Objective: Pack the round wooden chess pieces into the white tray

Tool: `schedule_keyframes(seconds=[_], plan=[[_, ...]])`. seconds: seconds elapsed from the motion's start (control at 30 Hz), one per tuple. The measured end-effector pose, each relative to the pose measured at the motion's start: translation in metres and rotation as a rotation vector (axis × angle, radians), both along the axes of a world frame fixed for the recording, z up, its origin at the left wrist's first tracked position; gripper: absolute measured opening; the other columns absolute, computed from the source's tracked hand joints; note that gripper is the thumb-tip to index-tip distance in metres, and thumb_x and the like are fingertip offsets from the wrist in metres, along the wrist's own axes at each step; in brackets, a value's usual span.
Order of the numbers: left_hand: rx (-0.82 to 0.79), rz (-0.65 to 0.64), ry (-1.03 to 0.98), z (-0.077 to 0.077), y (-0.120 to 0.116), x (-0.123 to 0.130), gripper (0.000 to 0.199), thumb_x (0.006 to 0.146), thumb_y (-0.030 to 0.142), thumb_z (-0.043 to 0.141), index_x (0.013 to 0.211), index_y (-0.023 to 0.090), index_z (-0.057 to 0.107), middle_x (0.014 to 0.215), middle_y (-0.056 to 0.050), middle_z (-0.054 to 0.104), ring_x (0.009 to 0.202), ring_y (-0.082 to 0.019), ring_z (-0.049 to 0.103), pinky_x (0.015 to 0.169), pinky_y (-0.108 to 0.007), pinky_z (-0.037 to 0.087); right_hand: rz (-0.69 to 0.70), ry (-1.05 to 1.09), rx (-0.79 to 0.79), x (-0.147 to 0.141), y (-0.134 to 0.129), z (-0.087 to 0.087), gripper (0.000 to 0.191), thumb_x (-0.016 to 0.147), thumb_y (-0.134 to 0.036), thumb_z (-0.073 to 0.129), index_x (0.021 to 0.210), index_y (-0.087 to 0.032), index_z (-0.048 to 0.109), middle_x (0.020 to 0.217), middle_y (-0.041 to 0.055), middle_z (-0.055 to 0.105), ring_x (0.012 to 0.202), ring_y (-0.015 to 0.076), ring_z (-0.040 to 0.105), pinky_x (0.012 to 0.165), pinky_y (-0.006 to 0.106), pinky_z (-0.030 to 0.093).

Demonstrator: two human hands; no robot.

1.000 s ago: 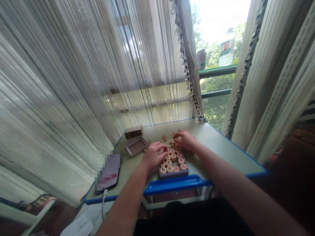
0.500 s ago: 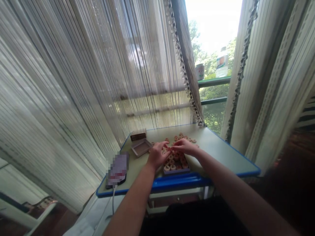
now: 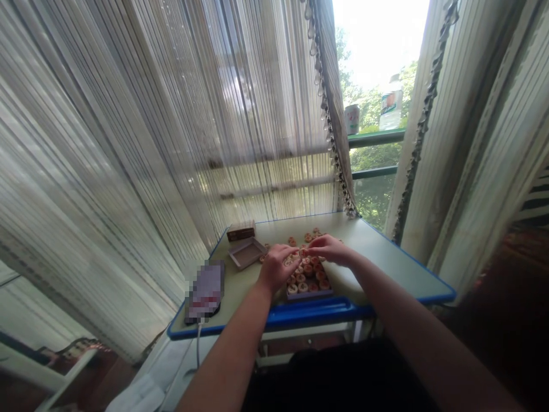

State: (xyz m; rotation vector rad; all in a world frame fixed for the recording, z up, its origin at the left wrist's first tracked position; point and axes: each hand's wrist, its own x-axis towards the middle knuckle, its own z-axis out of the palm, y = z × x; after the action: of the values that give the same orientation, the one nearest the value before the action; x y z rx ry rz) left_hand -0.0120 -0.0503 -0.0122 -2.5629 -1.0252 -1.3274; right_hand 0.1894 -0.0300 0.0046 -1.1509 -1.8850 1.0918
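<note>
Round wooden Chinese chess pieces with printed characters lie in a shallow purple box near the table's front edge. My left hand hovers over the box's left side, thumb and fingers apart, with pieces showing between them. From the right, my right hand reaches over the box's far end, its fingertips pinched on one chess piece. The left fingertips are close to that same piece; whether they touch it I cannot tell. Both hands hide part of the box and some pieces behind.
More loose pieces lie on the table beyond my hands. At the left are an open box lid, a small brown box and a blurred purple device with a cable. A can and bottle stand by the window.
My right hand has shifted slightly right and up, and a chess piece now shows at its fingertips. The left hand stays almost in place. The view has shifted slightly.
</note>
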Motion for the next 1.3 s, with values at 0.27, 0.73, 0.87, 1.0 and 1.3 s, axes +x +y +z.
schedule_keyframes(seconds=[0.27,0.73,0.87,1.0,1.3], plan=[[-0.049,-0.031,-0.014,0.000,0.001,0.002,0.018,0.074,0.027,0.063,0.090,0.018,0.066,0.085,-0.005,0.067,0.084,-0.018,0.058,0.078,-0.032,0.048,0.060,0.003,0.040,0.001,0.005,-0.005,0.036,0.067,-0.046,0.065,0.078,-0.011,0.068,0.065,0.0026,0.060,0.061,0.0113,0.051,0.055,0.024,0.039],[-0.227,0.032,-0.027,0.003,-0.001,0.003,0.014,0.071,0.030,0.064,0.078,0.018,0.066,0.079,-0.004,0.067,0.074,-0.016,0.060,0.069,-0.027,0.048,0.062,-0.230,0.474,0.004,0.001,-0.002,0.028,0.068,-0.036,0.066,0.089,-0.017,0.070,0.077,0.0048,0.064,0.069,0.0143,0.055,0.061,0.026,0.042],[-0.251,0.029,-0.031,0.006,-0.003,0.004,0.016,0.071,0.031,0.064,0.080,0.017,0.066,0.079,-0.004,0.067,0.073,-0.015,0.060,0.068,-0.027,0.048,0.083,-0.219,0.421,0.004,0.001,-0.004,0.029,0.069,-0.037,0.065,0.090,-0.017,0.070,0.079,0.0053,0.065,0.069,0.0141,0.055,0.061,0.025,0.042],[-0.239,0.027,-0.043,0.007,-0.003,0.005,0.017,0.071,0.031,0.064,0.080,0.017,0.066,0.077,-0.004,0.067,0.069,-0.014,0.059,0.065,-0.026,0.048,0.079,-0.185,0.434,0.004,-0.001,-0.003,0.031,0.068,-0.038,0.066,0.091,-0.016,0.069,0.075,0.0039,0.062,0.065,0.0124,0.052,0.058,0.024,0.041],[-0.196,0.070,-0.032,0.009,-0.005,0.004,0.017,0.071,0.031,0.062,0.080,0.018,0.066,0.076,-0.003,0.067,0.072,-0.016,0.058,0.070,-0.029,0.047,0.168,-0.247,0.356,0.009,-0.006,0.003,0.033,0.068,-0.043,0.065,0.088,-0.017,0.069,0.066,0.0001,0.055,0.059,0.0102,0.047,0.052,0.022,0.035]])
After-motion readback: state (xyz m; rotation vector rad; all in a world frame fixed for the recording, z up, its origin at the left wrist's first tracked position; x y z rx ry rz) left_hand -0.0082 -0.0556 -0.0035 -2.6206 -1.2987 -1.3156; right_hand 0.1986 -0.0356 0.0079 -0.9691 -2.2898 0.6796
